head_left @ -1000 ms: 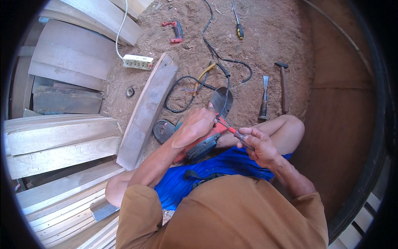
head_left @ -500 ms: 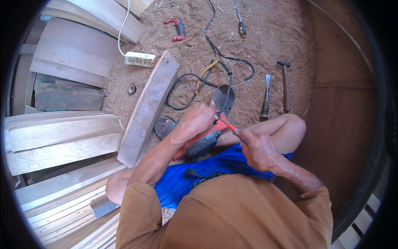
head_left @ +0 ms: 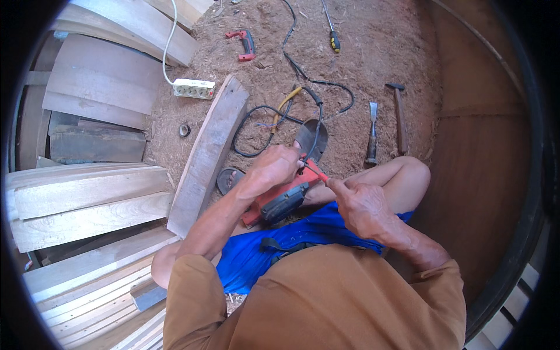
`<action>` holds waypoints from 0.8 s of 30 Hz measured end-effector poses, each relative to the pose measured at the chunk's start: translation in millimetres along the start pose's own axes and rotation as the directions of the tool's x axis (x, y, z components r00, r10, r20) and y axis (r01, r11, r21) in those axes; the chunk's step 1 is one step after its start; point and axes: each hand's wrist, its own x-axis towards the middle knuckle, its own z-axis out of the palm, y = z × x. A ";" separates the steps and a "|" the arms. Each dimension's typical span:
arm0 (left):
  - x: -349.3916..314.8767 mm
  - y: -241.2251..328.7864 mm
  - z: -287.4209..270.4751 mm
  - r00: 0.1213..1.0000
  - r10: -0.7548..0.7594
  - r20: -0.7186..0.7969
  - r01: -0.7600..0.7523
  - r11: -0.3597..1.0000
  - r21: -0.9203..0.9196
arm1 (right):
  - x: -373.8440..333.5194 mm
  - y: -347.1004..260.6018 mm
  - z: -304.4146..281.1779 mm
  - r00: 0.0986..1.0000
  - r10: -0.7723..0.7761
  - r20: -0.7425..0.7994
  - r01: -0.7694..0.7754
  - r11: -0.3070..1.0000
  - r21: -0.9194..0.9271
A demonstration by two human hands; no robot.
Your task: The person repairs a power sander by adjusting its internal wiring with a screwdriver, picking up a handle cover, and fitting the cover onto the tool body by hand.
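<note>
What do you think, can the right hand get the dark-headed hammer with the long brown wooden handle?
Probably not right away: the right hand is wrapped around a slim, partly red hand tool, and the bare bent knee lies between. Once freed, the hand might reach past; nothing covers the hammer.

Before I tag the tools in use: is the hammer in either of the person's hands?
No, the hammer lies on the ground to the right of the chisel, while the right hand holds a screwdriver.
</note>
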 end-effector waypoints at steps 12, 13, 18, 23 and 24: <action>0.3 5.2 6.6 0.997 -0.006 -0.072 0.008 1.000 0.030 | -5.2 43.8 34.1 0.848 0.234 0.476 -0.411 -0.277 0.868; 2.4 3.9 5.2 0.999 -0.027 -0.037 0.027 1.000 -0.015 | -3.9 39.8 32.9 0.859 0.269 0.436 -0.405 -0.165 0.899; 3.5 -9.5 4.8 0.999 -0.039 -0.028 0.036 0.994 -0.101 | 7.4 5.4 4.5 0.883 0.425 0.199 -0.405 0.476 0.781; 5.9 -11.7 7.6 1.000 0.022 -0.019 -0.022 1.000 0.008 | -3.5 14.1 6.3 0.988 -0.090 -0.128 0.109 0.983 0.147; 5.5 -14.2 7.1 1.000 0.020 -0.019 -0.020 1.000 0.006 | -3.7 13.5 5.9 0.988 -0.091 -0.125 0.109 0.983 0.147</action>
